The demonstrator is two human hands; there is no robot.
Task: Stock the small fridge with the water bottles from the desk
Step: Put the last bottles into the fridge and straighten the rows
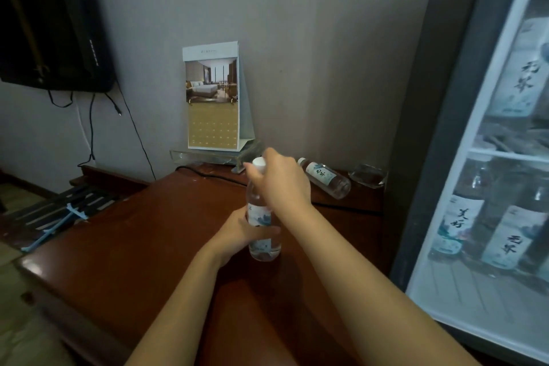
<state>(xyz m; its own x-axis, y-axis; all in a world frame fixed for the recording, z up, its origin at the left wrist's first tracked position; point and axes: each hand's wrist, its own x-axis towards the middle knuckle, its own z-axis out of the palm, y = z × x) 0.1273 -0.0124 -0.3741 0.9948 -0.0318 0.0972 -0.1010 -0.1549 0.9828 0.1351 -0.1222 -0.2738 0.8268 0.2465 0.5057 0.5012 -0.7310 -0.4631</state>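
Note:
A clear water bottle (261, 244) with a white cap and a pale label stands upright on the brown desk (133, 232). My left hand (237, 235) grips its lower body from the left. My right hand (279, 181) holds its neck just below the cap. A second bottle (325, 177) lies on its side at the desk's back right, cap pointing left. The small fridge (487, 175) stands at the right with its inside showing; several labelled bottles (511, 235) stand on its shelves.
A desk calendar (212, 98) stands on a clear stand at the back of the desk. A glass ashtray (368, 175) sits in the back right corner beside the fridge. A wall-mounted TV (50, 18) with hanging cables is at the upper left.

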